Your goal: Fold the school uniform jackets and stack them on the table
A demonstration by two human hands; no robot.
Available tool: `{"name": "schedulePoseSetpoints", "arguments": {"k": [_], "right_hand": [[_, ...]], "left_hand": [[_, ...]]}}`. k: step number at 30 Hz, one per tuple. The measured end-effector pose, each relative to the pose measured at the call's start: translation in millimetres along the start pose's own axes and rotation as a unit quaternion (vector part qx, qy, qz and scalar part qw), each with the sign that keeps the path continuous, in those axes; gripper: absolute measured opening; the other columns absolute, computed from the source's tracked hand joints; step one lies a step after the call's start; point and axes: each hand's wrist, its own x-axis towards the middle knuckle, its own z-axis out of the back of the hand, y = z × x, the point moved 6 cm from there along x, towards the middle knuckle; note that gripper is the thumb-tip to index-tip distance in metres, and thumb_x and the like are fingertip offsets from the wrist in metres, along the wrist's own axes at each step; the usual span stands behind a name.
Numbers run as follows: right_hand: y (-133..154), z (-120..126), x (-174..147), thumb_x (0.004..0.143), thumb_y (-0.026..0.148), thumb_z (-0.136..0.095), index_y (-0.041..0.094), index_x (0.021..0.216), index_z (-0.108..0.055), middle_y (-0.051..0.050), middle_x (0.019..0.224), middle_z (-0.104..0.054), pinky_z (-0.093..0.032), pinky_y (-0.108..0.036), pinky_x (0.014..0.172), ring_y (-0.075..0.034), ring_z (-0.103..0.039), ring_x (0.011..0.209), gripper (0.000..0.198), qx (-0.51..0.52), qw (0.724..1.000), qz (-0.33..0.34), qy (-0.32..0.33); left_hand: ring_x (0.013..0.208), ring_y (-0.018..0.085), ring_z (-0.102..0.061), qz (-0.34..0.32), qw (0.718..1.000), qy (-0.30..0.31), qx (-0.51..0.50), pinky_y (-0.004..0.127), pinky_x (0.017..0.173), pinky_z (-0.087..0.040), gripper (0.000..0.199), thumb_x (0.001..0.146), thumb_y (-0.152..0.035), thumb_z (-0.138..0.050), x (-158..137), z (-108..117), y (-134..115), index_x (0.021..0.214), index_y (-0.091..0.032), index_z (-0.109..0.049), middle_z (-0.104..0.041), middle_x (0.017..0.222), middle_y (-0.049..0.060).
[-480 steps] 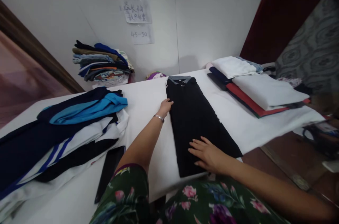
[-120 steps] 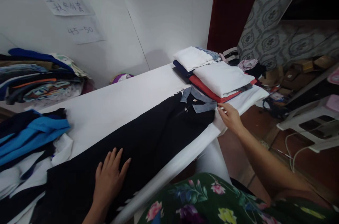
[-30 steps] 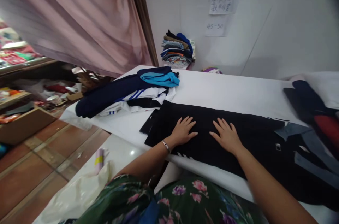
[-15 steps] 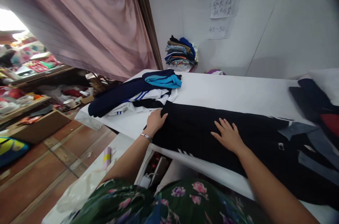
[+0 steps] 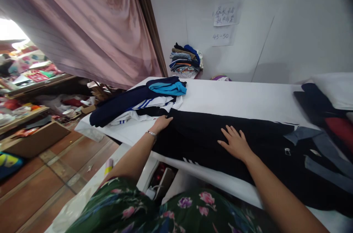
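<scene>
A long black jacket [image 5: 209,133] with white stripes and grey trim at its right end lies spread flat along the table. My left hand [image 5: 161,123] is closed on the edge of the jacket at its left end, fingertips over the cloth. Flat on the middle of the jacket rests my right hand [image 5: 234,142], fingers spread. Just beyond my left hand is a heap of clothes with a navy garment [image 5: 121,104], a bright blue piece [image 5: 168,88] and a white one with blue stripes [image 5: 150,102].
Dark and red clothes [image 5: 336,124] are piled at the table's right end. Against the wall stands a folded stack of clothes [image 5: 183,60]. A pink curtain [image 5: 110,23] hangs at the left, above a tiled floor with cardboard boxes [image 5: 38,135]. The white table [image 5: 234,97] carries the jacket.
The view has tilted and shifted slightly. My left hand has moved a little outward at the jacket's left edge, which now spreads slightly further. My right hand stays flat on the cloth.
</scene>
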Motion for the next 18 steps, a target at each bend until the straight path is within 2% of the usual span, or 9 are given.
{"name": "schedulePoseSetpoints", "arguments": {"k": [5, 10, 13, 18], "right_hand": [[0, 1, 0, 0.091, 0.058, -0.035, 0.021, 0.146, -0.038, -0.010, 0.156, -0.027, -0.015, -0.054, 0.114, -0.028, -0.019, 0.145, 0.066, 0.000, 1.000, 0.003, 0.001], [-1, 1, 0, 0.091, 0.058, -0.035, 0.021, 0.146, -0.038, -0.010, 0.156, -0.028, -0.015, -0.054, 0.114, -0.028, -0.019, 0.145, 0.066, 0.011, 1.000, 0.005, 0.001], [-1, 1, 0, 0.091, 0.057, -0.035, 0.021, 0.145, -0.039, -0.010, 0.156, -0.028, -0.015, -0.055, 0.114, -0.029, -0.019, 0.145, 0.066, 0.011, 1.000, 0.007, -0.004], [-1, 1, 0, 0.091, 0.057, -0.034, 0.022, 0.145, -0.039, -0.010, 0.155, -0.029, -0.016, -0.055, 0.114, -0.029, -0.020, 0.144, 0.065, 0.012, 1.000, 0.010, -0.009]], "left_hand": [[0.084, 0.027, -0.067, 0.008, 0.999, 0.032, -0.022, 0.031, 0.069, -0.046, 0.031, 0.075, -0.044, -0.065, 9, -1, -1, 0.083, -0.014, -0.067, -0.072, 0.089, 0.012], [0.064, 0.019, -0.061, 0.007, 0.996, 0.067, -0.052, 0.027, 0.055, -0.040, 0.027, 0.071, -0.042, -0.069, 11, 0, -5, 0.074, -0.016, -0.063, -0.064, 0.066, 0.003], [0.064, 0.018, -0.060, 0.001, 0.994, 0.083, -0.070, 0.026, 0.054, -0.040, 0.031, 0.071, -0.046, -0.069, 6, 1, -8, 0.075, -0.016, -0.063, -0.064, 0.069, 0.002], [0.076, 0.021, -0.064, -0.005, 0.992, 0.084, -0.094, 0.028, 0.059, -0.046, 0.045, 0.072, -0.057, -0.065, -2, 2, -10, 0.094, -0.018, -0.064, -0.070, 0.088, 0.006]]}}
